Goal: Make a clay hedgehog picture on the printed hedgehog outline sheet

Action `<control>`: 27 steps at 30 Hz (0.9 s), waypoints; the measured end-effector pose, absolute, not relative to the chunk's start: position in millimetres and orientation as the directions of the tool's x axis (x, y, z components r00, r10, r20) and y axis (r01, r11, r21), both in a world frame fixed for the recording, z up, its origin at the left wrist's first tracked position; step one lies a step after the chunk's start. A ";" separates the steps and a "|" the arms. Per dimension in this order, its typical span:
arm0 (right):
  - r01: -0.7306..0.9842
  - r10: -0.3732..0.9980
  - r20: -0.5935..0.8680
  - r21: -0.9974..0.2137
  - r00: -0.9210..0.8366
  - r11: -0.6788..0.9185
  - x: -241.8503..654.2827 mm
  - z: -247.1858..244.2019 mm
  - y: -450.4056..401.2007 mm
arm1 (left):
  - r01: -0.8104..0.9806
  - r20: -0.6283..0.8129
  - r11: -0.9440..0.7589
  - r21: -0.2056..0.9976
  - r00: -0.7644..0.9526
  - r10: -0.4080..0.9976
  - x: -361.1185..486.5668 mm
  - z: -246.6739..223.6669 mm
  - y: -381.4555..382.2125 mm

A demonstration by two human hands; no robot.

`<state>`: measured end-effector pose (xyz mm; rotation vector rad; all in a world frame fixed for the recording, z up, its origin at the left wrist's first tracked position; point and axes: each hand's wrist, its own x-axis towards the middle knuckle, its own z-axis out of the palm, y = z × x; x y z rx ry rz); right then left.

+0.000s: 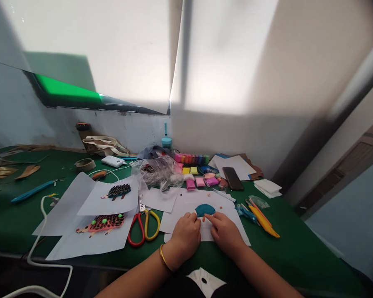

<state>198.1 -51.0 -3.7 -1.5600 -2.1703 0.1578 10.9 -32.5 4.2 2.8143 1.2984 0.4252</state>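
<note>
A flat blue clay half-dome point(205, 210) lies on white paper point(186, 198) in front of me. My left hand point(186, 234) is closed at its lower left edge, fingers curled under; whatever they may hold is hidden. My right hand point(225, 231) rests on the paper with its index finger stretched to the dome's lower edge and the other fingers bent. Just below that fingertip sits a small orange-brown clay piece point(204, 219). Little tan clay bits point(221, 207) and a tiny dark one point(180, 195) lie around the dome on the same sheet.
Left of my hands are red-and-yellow-handled scissors point(144, 227) and sheets bearing clay hedgehogs point(107, 223). Behind lie clay packs point(190, 184), a plastic bag point(157, 171) and a phone point(233, 179). Yellow and blue tools point(264, 221) lie to the right. A white cable point(45, 236) crosses the left edge.
</note>
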 end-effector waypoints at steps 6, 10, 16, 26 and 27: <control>0.881 0.934 0.255 -0.339 -0.251 0.329 197.0 -3.9 -49.2 | 0.723 0.265 -0.684 0.091 0.645 0.717 10.9 5.1 -33.1; 0.887 0.936 0.245 -0.327 -0.255 0.327 196.0 -4.7 -48.3 | 0.726 0.259 -0.683 0.087 0.645 0.719 11.0 4.8 -33.0; 0.833 0.942 0.321 -0.491 -0.098 0.254 204.9 -10.9 -43.9 | 0.725 0.289 -0.686 0.066 0.644 0.709 10.5 2.6 -32.8; 0.780 0.954 0.298 -0.593 -0.019 0.201 208.6 -7.8 -41.7 | 0.740 0.257 -0.669 0.067 0.635 0.729 12.1 3.5 -31.3; 0.772 0.955 0.297 -0.606 -0.008 0.194 208.4 -7.3 -41.9 | 0.741 0.266 -0.668 0.067 0.632 0.728 12.0 3.1 -31.4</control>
